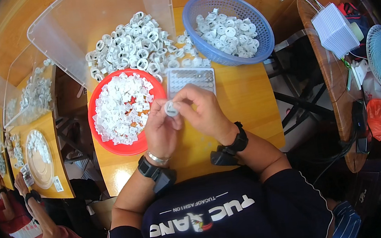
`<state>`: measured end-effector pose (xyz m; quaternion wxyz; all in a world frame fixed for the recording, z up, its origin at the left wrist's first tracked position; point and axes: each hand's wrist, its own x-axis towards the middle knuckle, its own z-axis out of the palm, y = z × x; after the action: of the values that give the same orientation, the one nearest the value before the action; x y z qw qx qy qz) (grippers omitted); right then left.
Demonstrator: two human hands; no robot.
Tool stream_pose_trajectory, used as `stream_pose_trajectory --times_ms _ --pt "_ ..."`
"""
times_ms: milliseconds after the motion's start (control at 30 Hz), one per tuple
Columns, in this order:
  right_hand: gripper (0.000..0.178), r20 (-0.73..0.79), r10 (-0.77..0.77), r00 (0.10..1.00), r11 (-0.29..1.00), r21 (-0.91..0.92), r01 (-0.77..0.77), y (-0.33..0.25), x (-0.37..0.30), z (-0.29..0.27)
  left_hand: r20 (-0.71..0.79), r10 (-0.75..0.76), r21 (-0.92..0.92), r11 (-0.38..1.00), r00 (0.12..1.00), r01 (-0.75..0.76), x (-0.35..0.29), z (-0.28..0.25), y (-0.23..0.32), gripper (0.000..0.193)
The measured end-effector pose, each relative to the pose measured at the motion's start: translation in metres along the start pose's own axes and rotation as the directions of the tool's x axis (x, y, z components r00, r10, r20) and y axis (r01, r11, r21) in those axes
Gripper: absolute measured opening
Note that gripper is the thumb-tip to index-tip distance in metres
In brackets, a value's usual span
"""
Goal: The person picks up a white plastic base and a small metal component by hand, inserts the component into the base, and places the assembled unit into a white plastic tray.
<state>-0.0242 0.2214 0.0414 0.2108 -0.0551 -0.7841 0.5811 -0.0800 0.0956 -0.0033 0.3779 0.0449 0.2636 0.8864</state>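
A small round white plastic part [170, 108] is pinched between my two hands above the middle of the table. My left hand [161, 128] grips it from the left, fingers curled round its edge. From the right, the thumb and forefinger of my right hand [200, 110] press at its rim. Just beyond my hands lies a clear tray [214, 76] with rows of small grey pieces. A red round tray [100, 138] heaped with small white plastic pieces stands by my left hand. Whether a smaller piece is hidden in my fingers cannot be made out.
Behind the red tray lies a heap of round white parts [133, 45], partly before a clear plastic bin [59, 35]. A blue basket [259, 22] holds more white parts. Co-workers sit at tables on the left. At right, a wooden bench [328, 70] carries a fan [379, 57].
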Motion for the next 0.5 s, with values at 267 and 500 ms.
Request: stream_pose_trajectory --times_ms 267,500 --pt "0.006 0.006 0.043 0.999 0.999 0.006 -0.043 0.0054 0.0014 -0.0065 0.05 0.022 0.062 0.998 0.998 -0.025 0.0007 -0.0043 0.0003 0.017" --pt "0.004 0.016 0.028 0.999 0.997 0.068 -0.029 0.0055 0.0012 -0.0022 0.036 0.04 0.067 0.997 0.999 -0.043 0.0007 0.0006 0.0038 0.02"
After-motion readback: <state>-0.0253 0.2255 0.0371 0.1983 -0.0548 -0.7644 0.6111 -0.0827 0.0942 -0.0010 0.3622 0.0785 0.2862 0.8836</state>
